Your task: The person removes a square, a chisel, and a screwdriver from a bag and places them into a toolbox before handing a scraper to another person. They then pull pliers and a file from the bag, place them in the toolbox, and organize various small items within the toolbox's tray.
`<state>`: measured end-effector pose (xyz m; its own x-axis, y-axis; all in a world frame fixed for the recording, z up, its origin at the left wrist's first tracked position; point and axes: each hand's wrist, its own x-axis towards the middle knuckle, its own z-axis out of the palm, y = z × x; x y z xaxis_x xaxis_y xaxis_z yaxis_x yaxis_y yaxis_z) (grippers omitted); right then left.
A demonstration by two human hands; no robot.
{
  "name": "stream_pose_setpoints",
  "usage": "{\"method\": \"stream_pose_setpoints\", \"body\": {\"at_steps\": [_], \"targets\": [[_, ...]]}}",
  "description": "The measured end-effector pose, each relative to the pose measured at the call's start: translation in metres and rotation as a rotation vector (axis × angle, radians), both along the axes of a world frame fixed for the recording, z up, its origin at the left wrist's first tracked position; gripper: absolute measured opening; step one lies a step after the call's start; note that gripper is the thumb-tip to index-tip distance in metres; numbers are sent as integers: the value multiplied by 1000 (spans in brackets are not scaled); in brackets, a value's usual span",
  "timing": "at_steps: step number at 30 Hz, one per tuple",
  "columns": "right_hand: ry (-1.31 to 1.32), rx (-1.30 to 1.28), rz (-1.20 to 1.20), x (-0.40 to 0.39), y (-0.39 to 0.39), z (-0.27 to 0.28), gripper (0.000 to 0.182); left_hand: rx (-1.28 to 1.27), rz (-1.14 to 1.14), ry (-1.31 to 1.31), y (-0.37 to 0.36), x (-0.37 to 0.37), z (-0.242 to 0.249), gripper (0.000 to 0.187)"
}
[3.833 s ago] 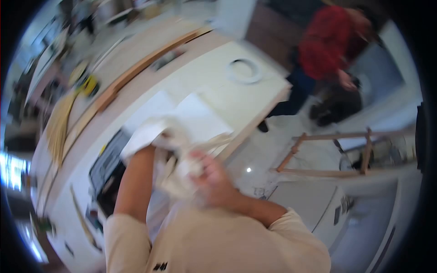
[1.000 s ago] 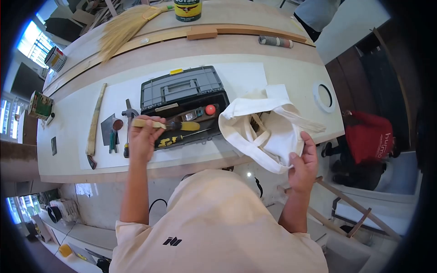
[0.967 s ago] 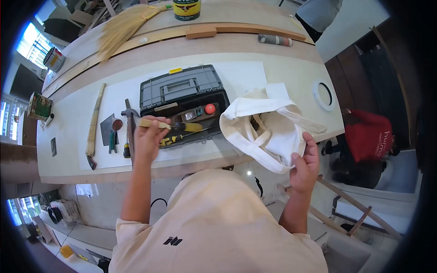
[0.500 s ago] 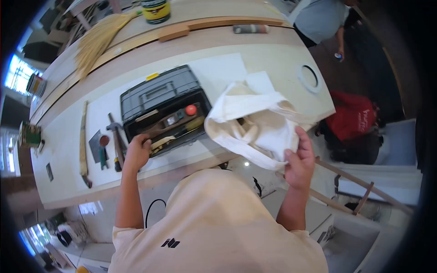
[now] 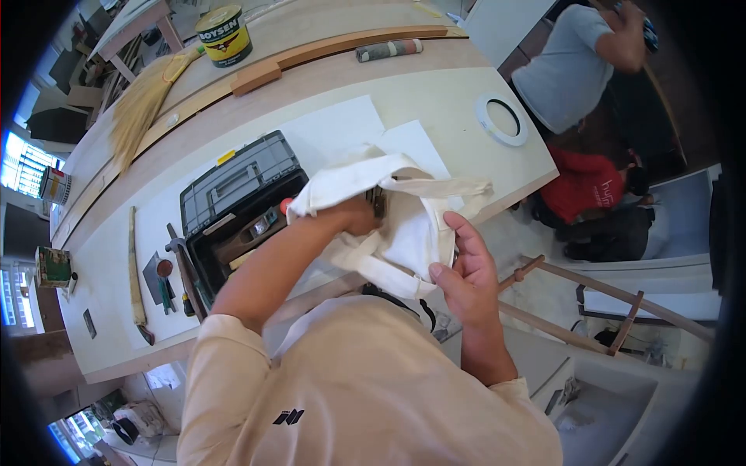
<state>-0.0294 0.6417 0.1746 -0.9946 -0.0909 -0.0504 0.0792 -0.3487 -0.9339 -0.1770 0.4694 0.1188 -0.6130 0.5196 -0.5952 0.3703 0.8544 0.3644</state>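
The left hand [image 5: 359, 216] has left the toolbox [image 5: 233, 203] and now reaches into the bag [image 5: 388, 217], its fingers hidden inside, so their grip cannot be told. The right hand [image 5: 465, 268] has stayed at the bag's near side, fingers pinching the cloth. The bag overhangs the counter's [image 5: 435, 93] near edge, just right of the toolbox. Bare counter lies beyond, toward the ring [image 5: 501, 119].
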Motion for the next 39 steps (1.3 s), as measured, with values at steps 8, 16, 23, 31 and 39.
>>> {"method": "stream_pose_setpoints", "body": {"at_steps": [8,16,23,31,39], "targets": [[12,-4,-49,9,19,-7,67,185,-338,644,0,11,-12,42],[75,-57,-11,-15,15,14,67,657,93,165,2,-46,-34,48],[102,-40,82,-11,0,15,66,720,415,-185,-13,-55,-6,51],[102,3,64,-14,2,6,67,394,420,186,16,-43,-42,53],[94,-21,-16,-9,7,-7,67,358,470,274,14,-12,-47,55]]}}
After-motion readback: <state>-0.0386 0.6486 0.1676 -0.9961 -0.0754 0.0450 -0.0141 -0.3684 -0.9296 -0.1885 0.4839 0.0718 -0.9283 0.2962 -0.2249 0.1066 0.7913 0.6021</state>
